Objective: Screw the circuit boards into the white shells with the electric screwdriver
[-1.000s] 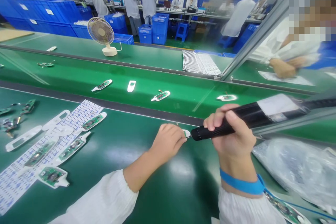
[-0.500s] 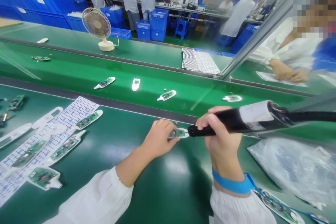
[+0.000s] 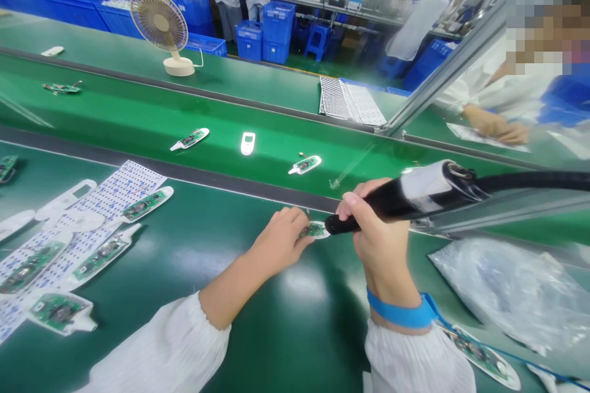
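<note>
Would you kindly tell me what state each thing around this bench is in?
Left hand: gripping small casing
Right hand: closed around black tool
Small casing: open, board exposed
Black tool: held, tip at casing
Blue wristband: worn
Fan: upright, whether running unclear
Printed sheet: flat, partly covered
Clear plastic bag: crumpled
</note>
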The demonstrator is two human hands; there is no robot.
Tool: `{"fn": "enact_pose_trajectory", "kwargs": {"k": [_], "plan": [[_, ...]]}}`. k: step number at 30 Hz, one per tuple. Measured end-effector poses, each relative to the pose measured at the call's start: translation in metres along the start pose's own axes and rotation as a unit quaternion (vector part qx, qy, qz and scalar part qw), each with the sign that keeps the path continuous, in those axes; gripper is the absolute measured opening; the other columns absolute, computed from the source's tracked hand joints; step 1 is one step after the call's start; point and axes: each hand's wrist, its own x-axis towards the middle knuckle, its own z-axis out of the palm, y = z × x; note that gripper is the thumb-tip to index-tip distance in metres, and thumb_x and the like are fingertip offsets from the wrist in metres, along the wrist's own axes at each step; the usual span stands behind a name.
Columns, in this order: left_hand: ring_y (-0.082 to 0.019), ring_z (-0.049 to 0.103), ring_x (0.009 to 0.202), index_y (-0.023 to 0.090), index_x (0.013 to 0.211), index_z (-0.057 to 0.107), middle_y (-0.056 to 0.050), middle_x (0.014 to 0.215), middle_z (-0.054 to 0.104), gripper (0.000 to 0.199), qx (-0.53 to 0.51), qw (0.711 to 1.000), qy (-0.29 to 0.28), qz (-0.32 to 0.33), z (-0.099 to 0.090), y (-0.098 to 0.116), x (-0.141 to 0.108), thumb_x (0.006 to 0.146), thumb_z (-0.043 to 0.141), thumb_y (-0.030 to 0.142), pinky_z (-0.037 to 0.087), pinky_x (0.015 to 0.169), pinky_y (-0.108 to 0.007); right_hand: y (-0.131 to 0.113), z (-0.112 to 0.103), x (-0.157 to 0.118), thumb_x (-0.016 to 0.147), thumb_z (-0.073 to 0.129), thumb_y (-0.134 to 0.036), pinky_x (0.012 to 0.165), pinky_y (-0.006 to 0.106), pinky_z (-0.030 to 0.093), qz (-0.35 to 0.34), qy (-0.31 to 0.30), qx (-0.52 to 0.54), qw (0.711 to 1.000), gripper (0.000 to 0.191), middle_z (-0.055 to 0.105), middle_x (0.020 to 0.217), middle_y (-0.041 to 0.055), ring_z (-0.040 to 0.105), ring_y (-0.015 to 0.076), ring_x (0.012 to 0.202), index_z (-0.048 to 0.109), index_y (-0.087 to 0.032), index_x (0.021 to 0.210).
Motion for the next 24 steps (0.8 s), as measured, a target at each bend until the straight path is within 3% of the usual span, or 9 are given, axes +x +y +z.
{"fn": "enact_pose_trajectory", "kwargs": {"k": [13,19,21,24], "plan": [[-0.025,0.055,0.092,0.021,0.091,0.053,-0.005,0.100,0.061,0.009,0.009,1.000,-0.005,-0.005,0.000,0.001,0.000,0.094,0.061,0.024,0.046,0.080,-0.038,0.004,0.003,0.002,0.079,0.076,-0.018,0.056,0.031,0.047,0.010,-0.005,0.009,1.000,0.021,0.057,0.058,-0.0067,0.056,0.0144,0.050,0.056,-0.022,0.075],[-0.025,0.058,0.097,0.021,0.096,0.058,-0.007,0.105,0.063,0.012,0.015,1.000,0.010,-0.006,-0.008,0.002,-0.004,0.093,0.065,0.030,0.048,0.087,-0.041,-0.004,-0.018,0.012,0.079,0.076,-0.031,0.053,0.031,0.049,0.014,0.029,0.114,0.993,0.025,0.059,0.058,-0.0060,0.057,0.0157,0.048,0.064,-0.022,0.099],[-0.026,0.058,0.103,0.021,0.103,0.059,-0.008,0.112,0.063,0.019,0.032,0.999,0.023,-0.005,-0.015,0.001,0.013,0.094,0.064,0.038,0.049,0.090,-0.042,-0.008,-0.035,0.019,0.079,0.074,-0.036,0.050,0.030,0.048,0.000,0.069,0.162,0.984,0.025,0.057,0.056,-0.0061,0.055,0.0148,0.046,0.064,-0.022,0.097],[-0.028,0.059,0.109,0.019,0.112,0.059,-0.011,0.119,0.063,0.027,0.099,0.994,0.034,-0.044,-0.019,0.000,0.069,0.096,0.060,0.041,0.049,0.092,-0.042,-0.009,-0.054,0.025,0.077,0.075,-0.041,0.048,0.028,0.047,0.011,0.111,0.203,0.973,0.024,0.055,0.054,-0.0059,0.052,0.0135,0.045,0.064,-0.022,0.088]]}}
